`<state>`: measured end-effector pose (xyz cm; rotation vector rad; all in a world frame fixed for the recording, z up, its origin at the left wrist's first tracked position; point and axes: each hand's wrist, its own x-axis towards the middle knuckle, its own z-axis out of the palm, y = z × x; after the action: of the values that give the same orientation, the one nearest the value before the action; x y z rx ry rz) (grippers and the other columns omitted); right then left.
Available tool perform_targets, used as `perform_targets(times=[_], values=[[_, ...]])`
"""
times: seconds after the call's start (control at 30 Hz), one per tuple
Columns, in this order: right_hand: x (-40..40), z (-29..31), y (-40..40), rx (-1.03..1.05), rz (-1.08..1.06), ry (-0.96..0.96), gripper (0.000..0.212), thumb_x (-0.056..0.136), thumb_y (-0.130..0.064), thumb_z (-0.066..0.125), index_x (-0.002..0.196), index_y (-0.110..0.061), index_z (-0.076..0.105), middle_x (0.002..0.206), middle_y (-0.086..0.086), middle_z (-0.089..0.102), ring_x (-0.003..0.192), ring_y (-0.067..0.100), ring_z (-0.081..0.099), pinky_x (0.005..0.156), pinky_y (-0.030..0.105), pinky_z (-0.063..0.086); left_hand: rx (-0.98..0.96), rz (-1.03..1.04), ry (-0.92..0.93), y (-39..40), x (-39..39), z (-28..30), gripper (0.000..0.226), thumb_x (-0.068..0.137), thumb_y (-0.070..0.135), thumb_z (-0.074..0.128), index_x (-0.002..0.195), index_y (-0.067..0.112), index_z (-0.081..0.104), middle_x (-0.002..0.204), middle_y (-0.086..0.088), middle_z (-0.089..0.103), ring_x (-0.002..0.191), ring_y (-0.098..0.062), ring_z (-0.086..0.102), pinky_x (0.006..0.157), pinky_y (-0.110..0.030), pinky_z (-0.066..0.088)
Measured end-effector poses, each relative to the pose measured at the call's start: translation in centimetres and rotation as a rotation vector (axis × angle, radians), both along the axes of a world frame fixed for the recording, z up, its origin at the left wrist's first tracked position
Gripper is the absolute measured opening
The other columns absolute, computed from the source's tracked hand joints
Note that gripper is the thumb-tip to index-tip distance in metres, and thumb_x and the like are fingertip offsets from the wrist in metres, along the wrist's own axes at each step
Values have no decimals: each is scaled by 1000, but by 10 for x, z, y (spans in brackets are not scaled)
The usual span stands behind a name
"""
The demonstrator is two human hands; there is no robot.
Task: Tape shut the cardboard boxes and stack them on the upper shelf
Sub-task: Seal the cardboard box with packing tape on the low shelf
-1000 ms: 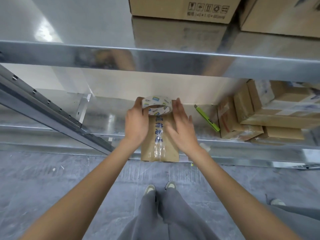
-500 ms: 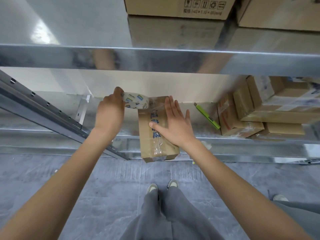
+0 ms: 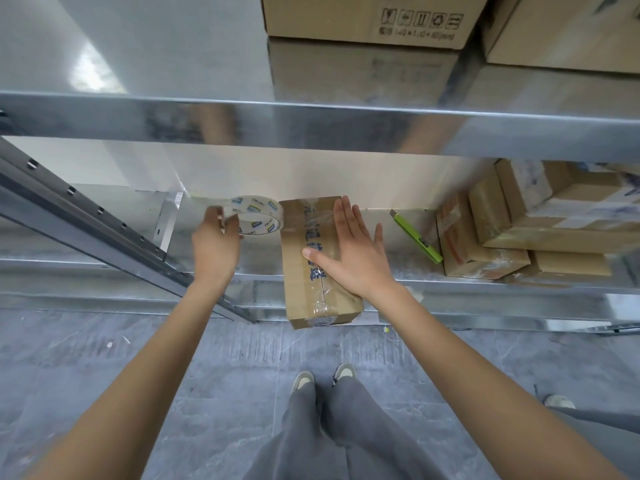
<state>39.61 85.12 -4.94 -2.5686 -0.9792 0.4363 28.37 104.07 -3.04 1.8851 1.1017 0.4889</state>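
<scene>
A small brown cardboard box (image 3: 301,292) lies lengthwise on the lower metal shelf (image 3: 114,244), its near end hanging over the front edge. Clear tape runs along its top seam. My right hand (image 3: 349,254) lies flat on the box top with straight fingers. My left hand (image 3: 216,242) holds a roll of clear tape (image 3: 254,220) just left of the box's far end. A strip of tape still runs from the roll to the box. The upper shelf (image 3: 311,124) crosses above, with a box (image 3: 367,19) standing on it.
A green utility knife (image 3: 417,237) lies on the lower shelf right of the box. Several taped boxes (image 3: 519,223) are piled at the far right. Another box (image 3: 568,32) stands at the upper right. A slanted metal rail (image 3: 86,226) crosses at the left. Grey floor lies below.
My left hand carried the tape roll off the box's far end and out to the left. My right hand went from the box's side to lying flat on its top.
</scene>
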Motion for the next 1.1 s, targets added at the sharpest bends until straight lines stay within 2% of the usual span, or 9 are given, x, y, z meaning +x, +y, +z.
perform_targets(times=[0.1,0.17,0.27,0.53,0.8,0.87,0.97,1.03,1.1], values=[[-1,-2,-1,2,7,-8,102,82,-80,32,154,-22,-11,161,-10,-18,149,11,-12,119,53,-5,-793,168,-291,-20,12,-13,20,100,29,54,113,13,57,107,-7,66,104,-26,63,91,-40,51],[-1,-2,-1,-2,7,-11,103,81,-81,31,154,-23,-11,161,-11,-18,149,11,-12,119,53,-5,-1017,172,-356,-35,23,-19,26,99,36,53,113,15,60,103,-5,70,95,-22,67,84,-37,55],[0,-1,0,-8,4,-7,103,81,-82,31,154,-23,-11,161,-11,-19,149,11,-13,119,53,-6,-955,258,-407,-43,31,-27,29,99,34,55,115,11,62,97,-6,73,83,-19,70,67,-29,58],[-1,0,0,-24,10,-25,103,81,-82,28,154,-22,-12,161,-9,-20,148,11,-14,119,52,-6,-1142,201,-477,-17,15,-48,30,100,26,52,121,3,52,105,-17,68,99,-21,69,69,-25,59],[-16,9,13,-142,17,-162,81,97,-60,21,155,-10,-4,163,5,-13,149,15,-16,117,52,-14,-1139,278,-519,-28,20,-52,21,100,24,54,106,4,58,98,-14,70,81,-14,73,65,-23,59],[-27,11,24,-152,-28,-155,83,97,-60,22,154,-6,-4,162,10,-12,149,18,-15,118,51,-13,-1129,283,-530,-31,21,-52,25,100,22,53,113,1,57,99,-15,70,84,-16,72,70,-26,60],[-43,10,43,-156,39,-164,98,89,-70,29,153,-4,-5,161,9,-13,149,21,-17,119,51,-11,-1181,257,-530,-38,22,-53,40,101,21,51,130,-8,50,118,-24,65,109,-27,66,95,-35,54],[-48,9,52,-124,100,-216,86,94,-56,34,154,-4,1,163,11,-6,150,20,-11,120,48,-8,-1218,235,-537,-40,22,-53,43,102,22,48,135,-7,48,129,-24,59,115,-27,62,95,-33,52],[-45,9,54,-112,130,-245,73,97,-38,34,154,-5,6,163,11,0,150,18,-6,121,45,-7,-1202,222,-532,-39,21,-52,43,103,23,47,135,-5,49,129,-22,60,106,-22,64,78,-24,57]])
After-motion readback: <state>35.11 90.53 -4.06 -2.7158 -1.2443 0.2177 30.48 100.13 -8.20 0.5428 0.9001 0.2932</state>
